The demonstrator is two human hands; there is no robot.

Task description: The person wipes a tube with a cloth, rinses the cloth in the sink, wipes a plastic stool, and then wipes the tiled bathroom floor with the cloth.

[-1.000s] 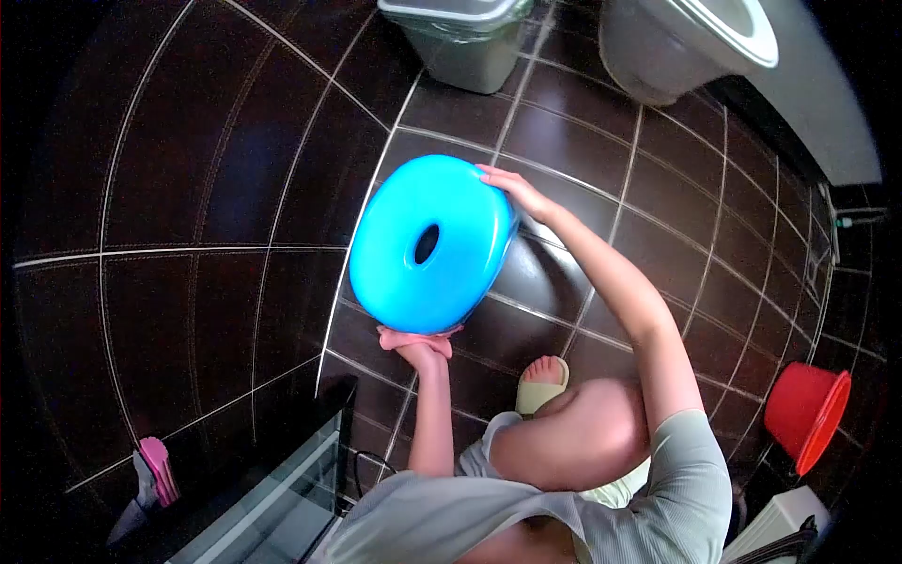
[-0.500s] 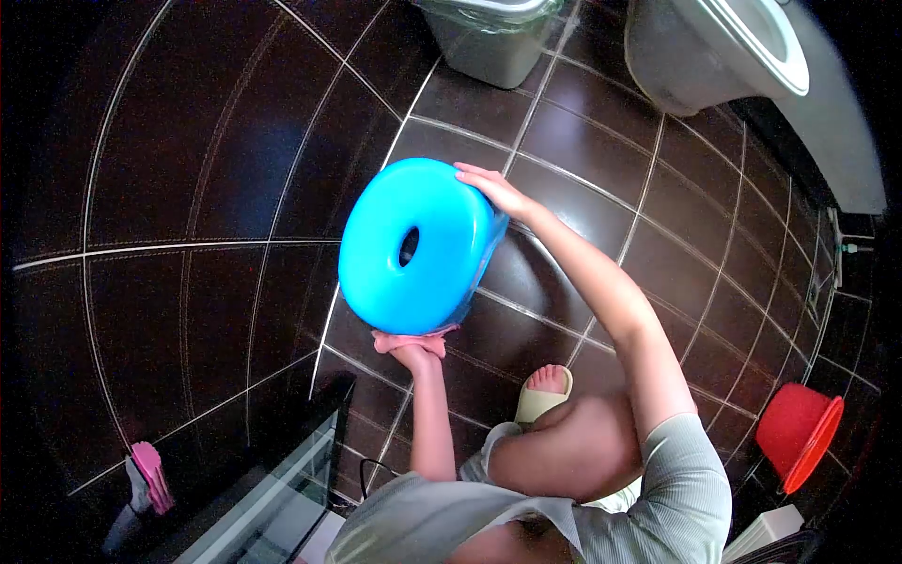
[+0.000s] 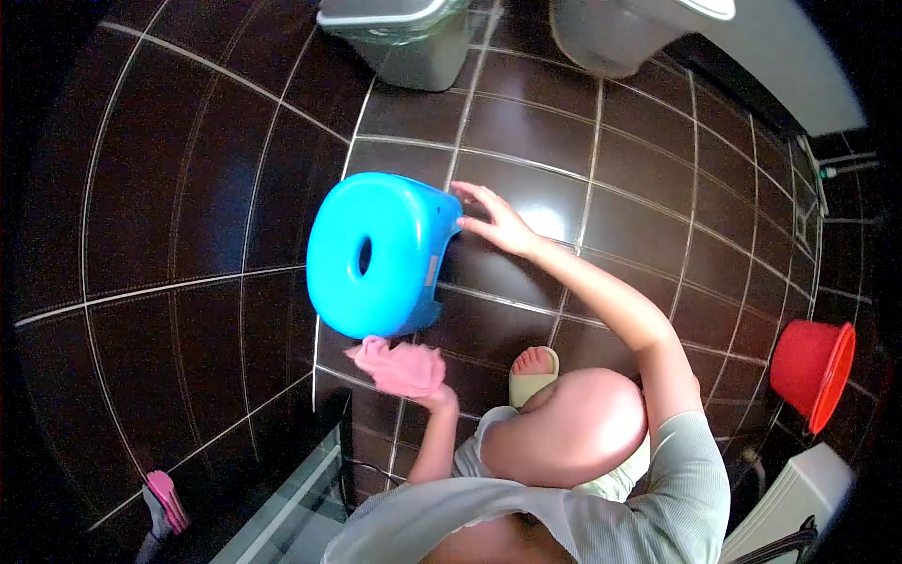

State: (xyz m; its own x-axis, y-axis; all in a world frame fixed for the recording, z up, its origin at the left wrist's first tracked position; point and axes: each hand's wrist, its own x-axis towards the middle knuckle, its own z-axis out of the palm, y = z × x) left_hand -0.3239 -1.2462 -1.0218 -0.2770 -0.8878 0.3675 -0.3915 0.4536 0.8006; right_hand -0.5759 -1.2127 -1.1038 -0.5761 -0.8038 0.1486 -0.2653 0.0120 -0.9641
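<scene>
A blue plastic stool (image 3: 357, 216) with an oval hole in its seat is left of centre, its legs toward the right. My right hand (image 3: 503, 226) is at its right edge, fingers apart; whether the fingertips touch the leg I cannot tell. My left hand (image 3: 440, 397) holds a pink cloth (image 3: 404, 368) just below the stool's near edge. The cloth hides most of that hand's fingers.
A grey bin (image 3: 413, 56) with a plastic liner stands at the top, beside a white toilet (image 3: 611, 42). To the right is a red bucket (image 3: 803, 367). Dark tiled wall (image 3: 207, 188) rises on the left. A pink brush-like thing (image 3: 167, 498) is at lower left.
The stool has shifted left in view and shows more of its side and legs. My left hand has drawn back from under its edge with the cloth. My right hand's fingers have spread.
</scene>
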